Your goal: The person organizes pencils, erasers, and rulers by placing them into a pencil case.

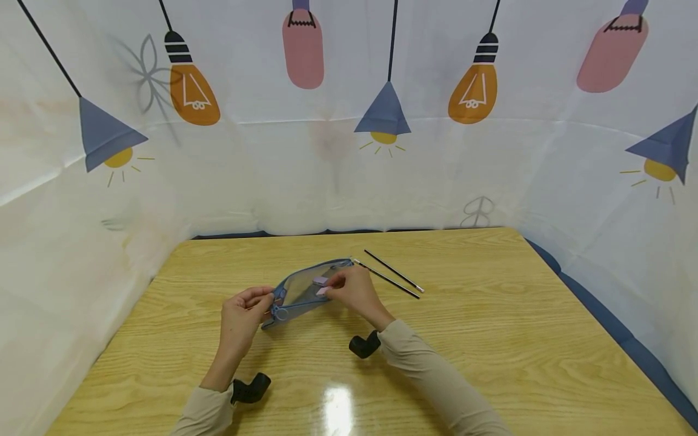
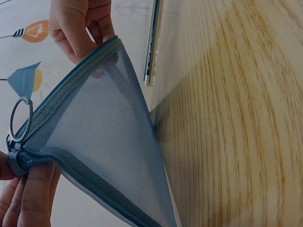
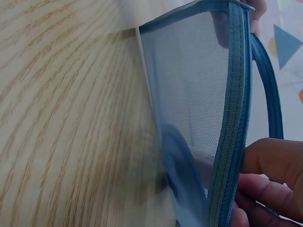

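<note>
A blue mesh zip pouch (image 1: pixel 302 287) is held up over the table with its zip open. My left hand (image 1: pixel 243 318) grips its left end, close to the metal ring (image 2: pixel 21 119) on the zip. My right hand (image 1: pixel 357 295) reaches into the mouth at the other end, where its fingertips pinch a small pink block (image 1: pixel 323 291). A lilac block (image 1: pixel 320 281) shows right beside those fingertips, within the pouch's outline. In the right wrist view, the thumb (image 3: pixel 272 158) and fingers lie at the zip edge, and the blocks are hidden.
Two dark pencils (image 1: pixel 394 270) with pale ends lie on the wooden table (image 1: pixel 491 339) just beyond the right hand. A black angled piece is attached at each wrist, one by the left sleeve (image 1: pixel 251 388). A printed cloth (image 1: pixel 327 169) hangs behind the table.
</note>
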Action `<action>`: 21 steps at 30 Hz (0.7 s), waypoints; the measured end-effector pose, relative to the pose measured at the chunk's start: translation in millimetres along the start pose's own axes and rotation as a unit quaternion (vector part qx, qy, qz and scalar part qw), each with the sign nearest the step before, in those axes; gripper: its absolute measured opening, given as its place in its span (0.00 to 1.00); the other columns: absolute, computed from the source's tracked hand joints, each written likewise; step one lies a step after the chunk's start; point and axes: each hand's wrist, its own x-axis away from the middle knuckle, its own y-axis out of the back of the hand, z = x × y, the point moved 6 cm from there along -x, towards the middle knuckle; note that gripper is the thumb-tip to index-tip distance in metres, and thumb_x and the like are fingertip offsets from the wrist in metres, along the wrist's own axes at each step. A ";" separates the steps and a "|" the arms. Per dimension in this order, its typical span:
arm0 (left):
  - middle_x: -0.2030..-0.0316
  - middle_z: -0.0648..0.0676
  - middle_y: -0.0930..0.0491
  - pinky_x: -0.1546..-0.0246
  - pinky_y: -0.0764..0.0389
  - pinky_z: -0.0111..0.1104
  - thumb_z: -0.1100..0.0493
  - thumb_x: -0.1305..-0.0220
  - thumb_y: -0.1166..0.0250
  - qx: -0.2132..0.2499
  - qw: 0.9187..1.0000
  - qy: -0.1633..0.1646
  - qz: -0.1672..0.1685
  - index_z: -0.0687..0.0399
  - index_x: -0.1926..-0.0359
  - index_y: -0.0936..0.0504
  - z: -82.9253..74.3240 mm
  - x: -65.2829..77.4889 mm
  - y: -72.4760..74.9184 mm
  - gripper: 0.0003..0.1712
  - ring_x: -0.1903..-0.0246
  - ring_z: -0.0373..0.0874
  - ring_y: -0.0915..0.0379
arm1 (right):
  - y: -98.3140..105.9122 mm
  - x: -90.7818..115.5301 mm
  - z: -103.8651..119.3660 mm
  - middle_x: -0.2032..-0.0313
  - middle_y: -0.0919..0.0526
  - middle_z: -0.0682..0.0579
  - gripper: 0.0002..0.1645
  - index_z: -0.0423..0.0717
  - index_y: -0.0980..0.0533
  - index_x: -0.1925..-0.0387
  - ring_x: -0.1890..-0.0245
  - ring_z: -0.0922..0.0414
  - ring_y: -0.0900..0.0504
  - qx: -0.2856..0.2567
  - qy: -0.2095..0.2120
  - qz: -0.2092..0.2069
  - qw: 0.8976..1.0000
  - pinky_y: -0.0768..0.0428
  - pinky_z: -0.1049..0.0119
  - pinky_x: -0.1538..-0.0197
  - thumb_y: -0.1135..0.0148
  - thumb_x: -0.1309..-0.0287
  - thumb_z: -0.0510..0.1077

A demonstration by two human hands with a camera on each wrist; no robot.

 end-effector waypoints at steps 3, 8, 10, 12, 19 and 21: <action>0.67 0.57 0.15 0.69 0.16 0.33 0.68 0.35 0.37 0.004 1.000 0.003 0.000 0.70 0.55 0.18 0.3 -0.2 -0.2 0.10 0.70 0.41 0.18 | -1.1 -1.3 -0.4 0.77 0.17 0.55 0.03 0.42 0.15 0.73 0.78 0.63 0.22 0.007 -0.003 0.000 1.000 0.22 0.70 0.73 0.27 0.50 0.38; 0.68 0.56 0.15 0.69 0.16 0.33 0.67 0.35 0.37 0.004 1.000 0.001 0.000 0.71 0.55 0.18 0.2 0.4 -1.1 0.10 0.70 0.40 0.18 | -2.9 -4.4 -1.2 0.76 0.17 0.54 0.03 0.43 0.15 0.74 0.77 0.62 0.22 0.022 0.004 0.000 1.000 0.22 0.70 0.73 0.26 0.51 0.37; 0.68 0.57 0.15 0.69 0.16 0.33 0.67 0.35 0.37 0.004 1.000 -0.001 -0.001 0.71 0.56 0.18 0.2 0.9 -1.2 0.10 0.70 0.40 0.18 | -3.7 -5.1 -1.1 0.76 0.17 0.53 0.03 0.41 0.15 0.73 0.76 0.61 0.21 0.024 0.011 0.001 1.000 0.22 0.70 0.71 0.26 0.52 0.36; 0.68 0.57 0.15 0.70 0.16 0.33 0.67 0.35 0.37 0.004 1.000 -0.003 -0.001 0.71 0.56 0.18 0.1 1.1 -1.1 0.10 0.70 0.40 0.18 | -3.8 -5.4 -0.4 0.75 0.17 0.53 0.03 0.39 0.15 0.73 0.76 0.61 0.21 0.023 0.018 0.001 1.000 0.21 0.69 0.71 0.27 0.52 0.35; 0.67 0.57 0.15 0.69 0.16 0.35 0.67 0.34 0.37 -0.003 1.000 -0.005 -0.003 0.70 0.56 0.18 -1.4 1.3 0.1 0.10 0.70 0.40 0.18 | -2.4 -5.0 1.5 0.72 0.16 0.51 0.04 0.39 0.15 0.70 0.74 0.60 0.20 0.016 0.020 0.004 1.000 0.21 0.69 0.69 0.27 0.51 0.35; 0.67 0.57 0.15 0.69 0.16 0.35 0.67 0.34 0.37 -0.005 1.000 -0.005 -0.004 0.70 0.55 0.18 -1.7 1.5 0.3 0.10 0.70 0.40 0.18 | -2.0 -4.5 1.6 0.72 0.16 0.51 0.04 0.40 0.15 0.70 0.73 0.60 0.20 0.016 0.019 0.004 1.000 0.21 0.69 0.69 0.28 0.50 0.36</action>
